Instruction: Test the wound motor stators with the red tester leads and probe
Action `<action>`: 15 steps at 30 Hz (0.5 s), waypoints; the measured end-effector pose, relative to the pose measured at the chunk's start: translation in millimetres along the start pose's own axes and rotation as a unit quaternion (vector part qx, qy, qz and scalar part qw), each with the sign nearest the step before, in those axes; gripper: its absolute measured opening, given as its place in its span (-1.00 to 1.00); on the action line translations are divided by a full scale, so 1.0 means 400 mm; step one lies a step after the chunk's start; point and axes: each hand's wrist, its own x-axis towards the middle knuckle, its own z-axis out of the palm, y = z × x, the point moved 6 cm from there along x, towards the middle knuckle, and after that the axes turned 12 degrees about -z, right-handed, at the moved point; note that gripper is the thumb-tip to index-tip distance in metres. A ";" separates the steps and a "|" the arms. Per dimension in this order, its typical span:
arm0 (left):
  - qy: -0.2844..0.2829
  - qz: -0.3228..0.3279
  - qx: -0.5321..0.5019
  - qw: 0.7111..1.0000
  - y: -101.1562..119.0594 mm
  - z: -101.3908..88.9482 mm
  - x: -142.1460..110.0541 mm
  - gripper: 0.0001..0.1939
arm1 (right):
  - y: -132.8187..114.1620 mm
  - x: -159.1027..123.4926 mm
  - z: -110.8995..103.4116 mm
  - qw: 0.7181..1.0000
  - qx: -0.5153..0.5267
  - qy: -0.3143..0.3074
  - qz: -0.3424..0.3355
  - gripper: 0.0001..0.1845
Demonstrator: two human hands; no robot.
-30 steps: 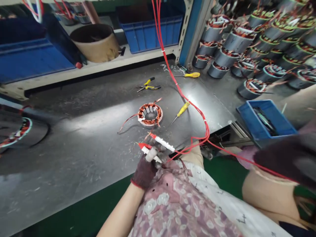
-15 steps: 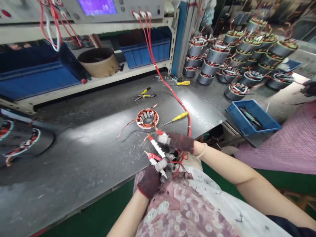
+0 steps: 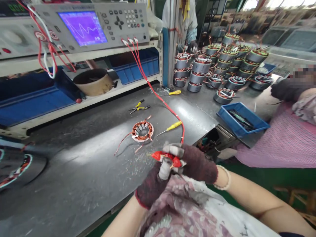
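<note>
A: Since the last look, the view has swung upward and the two hands have closed in on each other; the clips no longer fan out over the bench.

B: Grip?

A: Clenched. The left hand (image 3: 151, 189) and right hand (image 3: 198, 168), both in dark knit gloves, press together around red-tipped test clips (image 3: 168, 158), with the tips showing between the grey-patched fingers (image 3: 165, 169). Which hand bears which clip, cannot tell.

B: The stator?

A: The wound motor stator (image 3: 142, 131) lies flat on the steel bench (image 3: 74, 177), just ahead of the hands but not touching them.

B: Step in hand?

A: Judging by the hold, clips gathered and being handled; neither is on the stator.

B: And what does the next move call for?

A: As they sit, bunched, the clips look to need parting before either can open. The red test leads (image 3: 183, 133) run from them up to the tester panel (image 3: 103, 23), so slack matters.
</note>
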 end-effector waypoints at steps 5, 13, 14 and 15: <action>0.137 0.132 0.353 0.916 0.176 -0.146 0.031 -0.62 | 0.149 0.021 -0.077 0.954 -0.262 -0.144 0.033 -0.31; 0.194 0.298 0.658 0.664 0.122 -0.392 0.145 -0.40 | 0.575 0.242 -0.132 0.887 -0.313 -0.309 0.142 -0.46; 0.196 0.321 0.658 0.653 0.108 -0.395 0.145 -0.41 | 0.615 0.291 -0.137 0.886 -0.317 -0.305 0.148 -0.47; 0.198 0.337 0.657 0.645 0.096 -0.396 0.143 -0.42 | 0.648 0.341 -0.138 0.886 -0.323 -0.299 0.147 -0.47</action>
